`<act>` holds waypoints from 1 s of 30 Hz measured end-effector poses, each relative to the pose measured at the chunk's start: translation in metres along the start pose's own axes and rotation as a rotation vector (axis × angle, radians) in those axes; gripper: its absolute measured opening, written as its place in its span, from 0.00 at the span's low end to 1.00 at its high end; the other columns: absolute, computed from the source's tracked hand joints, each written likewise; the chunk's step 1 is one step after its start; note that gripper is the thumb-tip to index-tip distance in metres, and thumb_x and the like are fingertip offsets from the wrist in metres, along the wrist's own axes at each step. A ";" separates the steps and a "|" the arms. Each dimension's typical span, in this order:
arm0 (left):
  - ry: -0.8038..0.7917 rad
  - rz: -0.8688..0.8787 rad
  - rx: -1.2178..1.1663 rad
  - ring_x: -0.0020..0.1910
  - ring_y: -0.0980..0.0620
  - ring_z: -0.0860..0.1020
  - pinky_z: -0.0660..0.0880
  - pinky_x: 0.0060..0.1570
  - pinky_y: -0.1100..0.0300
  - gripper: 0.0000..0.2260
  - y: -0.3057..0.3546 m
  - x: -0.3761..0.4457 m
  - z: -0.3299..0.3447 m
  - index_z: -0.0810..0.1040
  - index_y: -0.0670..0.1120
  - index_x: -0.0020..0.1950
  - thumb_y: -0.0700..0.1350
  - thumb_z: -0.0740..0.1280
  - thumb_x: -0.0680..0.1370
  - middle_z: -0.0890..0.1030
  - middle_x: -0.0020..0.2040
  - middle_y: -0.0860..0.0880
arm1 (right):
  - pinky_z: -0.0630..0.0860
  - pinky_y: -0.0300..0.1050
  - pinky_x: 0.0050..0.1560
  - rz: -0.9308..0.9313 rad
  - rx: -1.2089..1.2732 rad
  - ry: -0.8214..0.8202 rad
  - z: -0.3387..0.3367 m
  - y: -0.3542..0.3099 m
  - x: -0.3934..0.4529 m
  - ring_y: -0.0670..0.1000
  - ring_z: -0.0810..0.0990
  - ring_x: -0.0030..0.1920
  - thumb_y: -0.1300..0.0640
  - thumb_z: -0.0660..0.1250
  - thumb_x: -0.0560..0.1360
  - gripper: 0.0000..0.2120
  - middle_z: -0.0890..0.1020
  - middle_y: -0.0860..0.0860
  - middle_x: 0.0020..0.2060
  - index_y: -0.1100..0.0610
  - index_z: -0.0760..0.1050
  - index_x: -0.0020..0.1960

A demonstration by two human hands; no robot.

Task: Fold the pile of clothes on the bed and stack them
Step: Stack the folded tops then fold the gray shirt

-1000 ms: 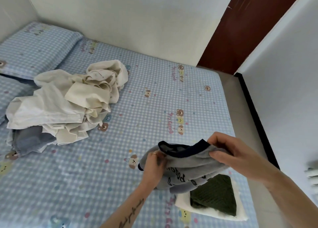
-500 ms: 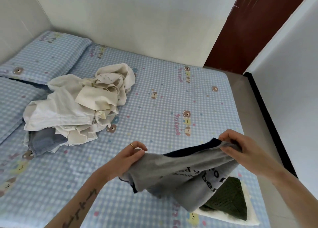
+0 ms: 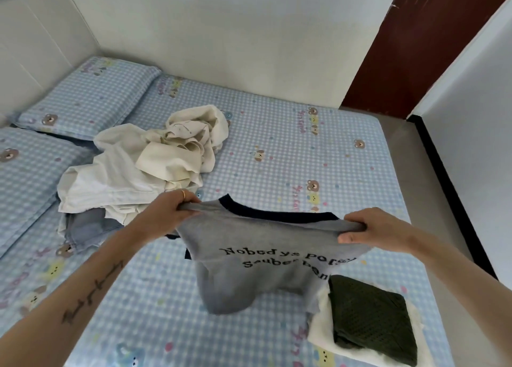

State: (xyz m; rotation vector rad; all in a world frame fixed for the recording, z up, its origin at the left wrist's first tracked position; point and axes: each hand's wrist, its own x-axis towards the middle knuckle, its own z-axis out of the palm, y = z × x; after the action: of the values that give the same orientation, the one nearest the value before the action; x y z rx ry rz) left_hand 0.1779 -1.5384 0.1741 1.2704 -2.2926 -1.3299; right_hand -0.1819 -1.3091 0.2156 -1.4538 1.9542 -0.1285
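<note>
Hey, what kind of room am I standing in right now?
Most likely a bedroom at home: a bed with a bear-print checked sheet, two matching pillows by the headboard, and an unfolded clothes pile on it.

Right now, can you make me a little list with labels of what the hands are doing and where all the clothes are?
left hand: grips one shoulder of the grey shirt
right hand: grips the other shoulder
shirt: held up over the bed, black letters facing the camera
folded stack: green knit on a white piece, near right corner of the bed
unfolded pile: cream clothes beside the pillows
</note>
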 end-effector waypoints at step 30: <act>0.139 0.509 0.587 0.45 0.41 0.74 0.74 0.48 0.52 0.23 -0.125 0.124 0.030 0.84 0.41 0.49 0.21 0.63 0.63 0.79 0.49 0.38 | 0.65 0.38 0.36 -0.255 -0.615 0.217 0.055 0.043 0.141 0.50 0.77 0.39 0.62 0.72 0.68 0.12 0.78 0.51 0.41 0.55 0.77 0.51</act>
State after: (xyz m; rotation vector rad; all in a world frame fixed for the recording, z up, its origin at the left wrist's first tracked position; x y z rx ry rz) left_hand 0.1579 -1.6424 0.0305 0.7650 -2.7385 -0.4051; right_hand -0.2043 -1.4002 0.0892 -2.1629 2.0724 0.2339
